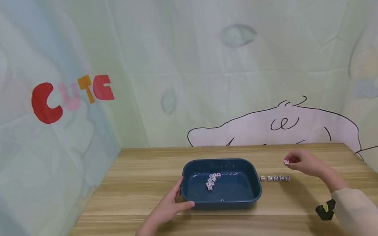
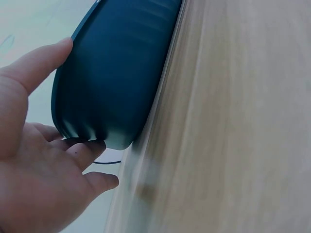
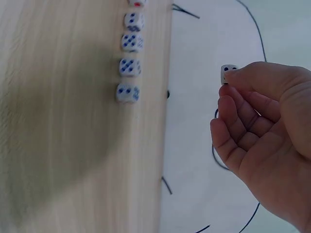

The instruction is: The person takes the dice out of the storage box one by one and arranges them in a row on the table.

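A dark blue rectangular tray [image 1: 236, 188] stands on the wooden table, a small cluster of white dice [image 1: 212, 179] lying inside it, left of its middle. My left hand [image 1: 167, 208] holds the tray's left end. In the left wrist view the thumb [image 2: 56, 54] touches the rim and the fingers lie against the end wall. Between thumb and fingertips my right hand [image 1: 307, 163] pinches one die [image 3: 227, 73], raised above the table. Below and left of this hand, a row of several dice [image 1: 275, 178] extends rightward from the tray's right side.
The wooden table [image 1: 125, 197] meets a printed cloth backdrop [image 1: 181, 107] along its back and left edges. Coloured letters and a line-drawn figure decorate the cloth. Black devices [image 1: 325, 210] are worn at the wrists.
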